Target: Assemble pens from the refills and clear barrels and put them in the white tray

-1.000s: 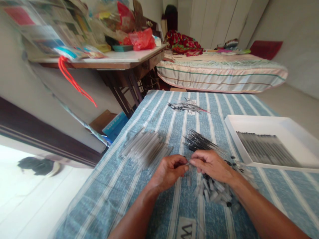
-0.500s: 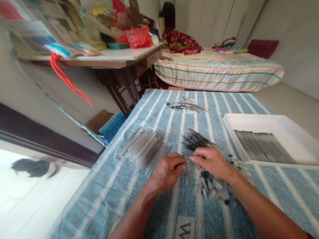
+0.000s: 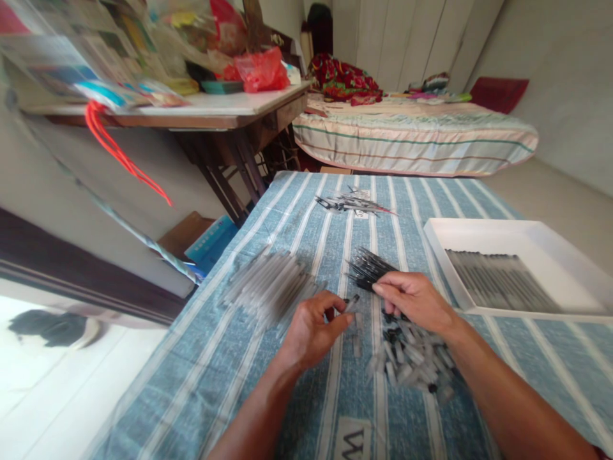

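My left hand (image 3: 313, 329) pinches a translucent pen barrel (image 3: 352, 303) with a dark end; the rest of it is hidden behind the fingers. My right hand (image 3: 414, 299) is closed at the near end of a bundle of black pen refills (image 3: 368, 265), thumb and forefinger together on a refill there. Left of my left hand lies a heap of grey translucent pen barrels (image 3: 268, 284). Below my right hand is a pile of clear pen caps (image 3: 414, 358), some with black parts. A few loose clear pieces (image 3: 357, 342) lie between the hands.
A white box (image 3: 550, 233) at the right holds a row of pens (image 3: 498, 278). Several thin pen parts (image 3: 352, 203) lie at the far end of the striped cloth (image 3: 268, 396). Beyond stand a cluttered desk (image 3: 225, 115) and a bed (image 3: 412, 140).
My hands were together at the barrel. The right hand has let go and moved up to the refills, while the left keeps the barrel, its dark end now showing. The view has shifted slightly.
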Demonstrator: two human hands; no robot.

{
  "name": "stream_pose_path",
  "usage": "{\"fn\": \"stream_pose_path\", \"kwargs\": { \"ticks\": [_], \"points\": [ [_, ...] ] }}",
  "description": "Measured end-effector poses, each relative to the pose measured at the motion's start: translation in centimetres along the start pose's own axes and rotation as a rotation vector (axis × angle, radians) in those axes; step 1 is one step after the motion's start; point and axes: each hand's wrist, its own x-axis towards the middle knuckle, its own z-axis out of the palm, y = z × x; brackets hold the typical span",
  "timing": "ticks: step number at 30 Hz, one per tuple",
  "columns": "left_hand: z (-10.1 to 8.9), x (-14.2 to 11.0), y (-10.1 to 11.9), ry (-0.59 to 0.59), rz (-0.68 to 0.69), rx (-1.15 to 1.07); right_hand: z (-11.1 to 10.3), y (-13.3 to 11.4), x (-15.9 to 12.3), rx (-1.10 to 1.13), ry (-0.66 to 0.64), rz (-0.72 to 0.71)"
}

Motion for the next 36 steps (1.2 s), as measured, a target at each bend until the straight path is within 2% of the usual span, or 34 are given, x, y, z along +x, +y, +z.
{"fn": "stream_pose_path", "kwargs": {
  "ticks": [2, 5, 10, 14, 20, 25, 36],
  "points": [
    [-0.1, 0.1, -0.2, 0.032, -0.09, -0.071, -0.8, 0.5, 0.0, -0.062, 0.012, 0.032],
    [-0.1, 0.3, -0.1, 0.065, -0.216, -0.305, -1.6, 1.1, 0.1, -0.185, -0.017, 0.046],
    [-0.3, 0.6, 0.5, 0.181, -0.324, -0.539, -1.8, 1.5, 0.3, -0.437, -0.119, 0.037],
    [-0.6, 0.7, 0.5, 0.267, -0.344, -0.636, -1.6, 1.6, 0.5, -0.594, -0.167, 0.062],
    [-0.9, 0.8, 0.5, 0.352, -0.338, -0.675, -0.7, 1.6, 0.7, -0.756, -0.137, 0.085],
    [-1.0, 0.8, 0.5, 0.378, -0.329, -0.685, 0.1, 1.1, 0.6, -0.729, -0.181, 0.051],
    [-1.0, 0.8, 0.3, 0.402, -0.31, -0.722, 0.5, 0.4, 0.2, -0.622, -0.266, -0.022]
  ]
}}
